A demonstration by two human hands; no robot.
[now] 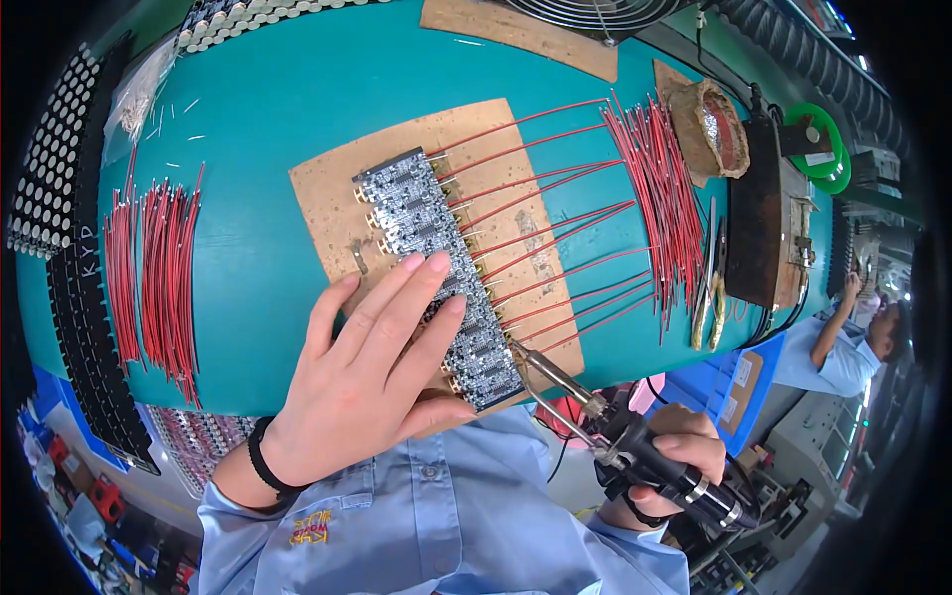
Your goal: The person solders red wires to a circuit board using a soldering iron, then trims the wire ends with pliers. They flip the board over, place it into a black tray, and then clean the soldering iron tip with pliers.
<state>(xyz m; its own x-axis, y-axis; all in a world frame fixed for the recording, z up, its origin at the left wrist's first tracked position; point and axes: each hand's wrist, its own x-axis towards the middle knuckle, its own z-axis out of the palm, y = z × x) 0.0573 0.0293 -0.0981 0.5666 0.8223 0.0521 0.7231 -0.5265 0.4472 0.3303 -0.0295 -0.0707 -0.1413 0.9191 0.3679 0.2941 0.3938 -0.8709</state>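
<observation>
A strip of small circuit boards [412, 213] lies slantwise on a brown fibre board [327, 188]. My left hand [367, 357] rests on the strip's lower half, fingers stretched out and spread, covering part of it. In my right hand [684, 446] is a black-handled soldering iron [635, 446] with a thin curved metal feed tube. The iron's tip meets the strip's right edge near its lower end, where exact contact is hard to make out. Several red wires [545, 188] run from that edge to the right.
Red wire bundles lie left [169, 288] and right [659, 198] on the green mat [258, 129]. Tweezers [706, 297], a metal box [769, 218] and a green solder spool [833, 159] stand at right. A fan [595, 12] is at the back; another person [833, 347] sits far right.
</observation>
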